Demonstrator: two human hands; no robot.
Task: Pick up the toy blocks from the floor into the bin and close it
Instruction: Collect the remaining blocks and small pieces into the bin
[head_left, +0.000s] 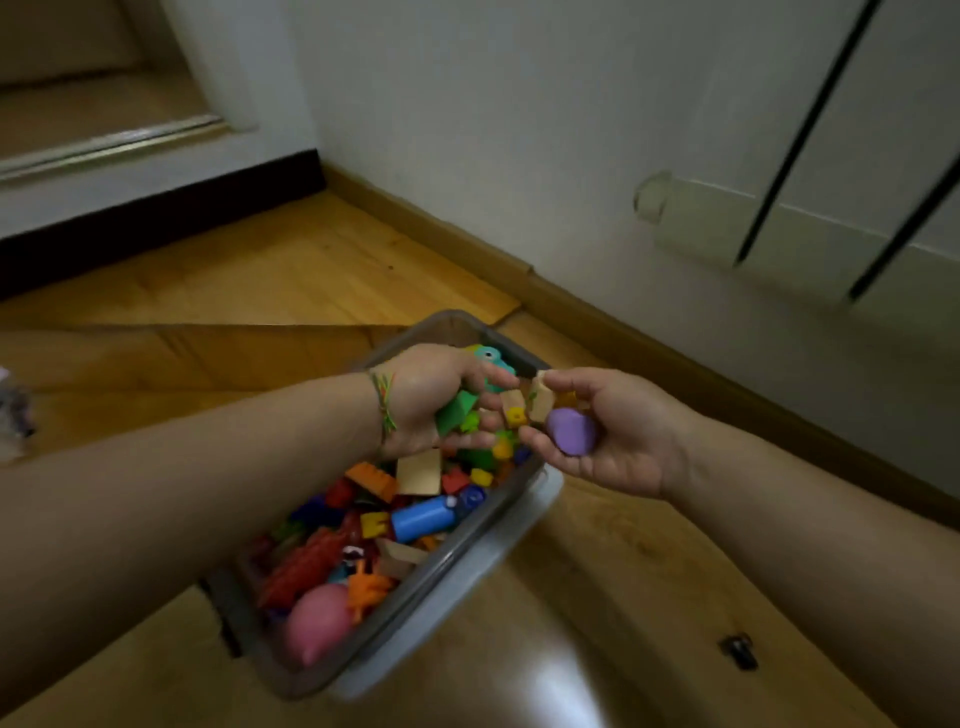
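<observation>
The bin (441, 566), a grey translucent plastic container, stands open on the wooden floor (311, 260) near the baseboard (623, 322) and is filled close to the rim with toy blocks. Contents that can be made out: a blue cylinder (423, 519), an orange brick (374, 480), a tan wooden slab (420, 472), a yellow brick (374, 525), a cluster of red pieces (306, 566) and a pink rounded piece (317, 618) at the near end. A pale plastic edge (519, 525) shows along the bin's right side below the rim; whether it is the lid cannot be determined. Both hands are positioned above the far end of the bin, fingertips nearly meeting. The left hand (431, 400) has its fingers curled around a green block (454, 410) together with several smaller pieces; a woven bracelet (384, 405) sits on its wrist. A teal toy (491, 361) is visible just beyond its knuckles. The right hand (613, 436) is palm-up: thumb and fingers pinch a wooden block (540, 402), while a purple rounded piece (571, 431) rests in the cupped palm. A small dark object (737, 649) lies on the floor to the right, well apart from the bin.
</observation>
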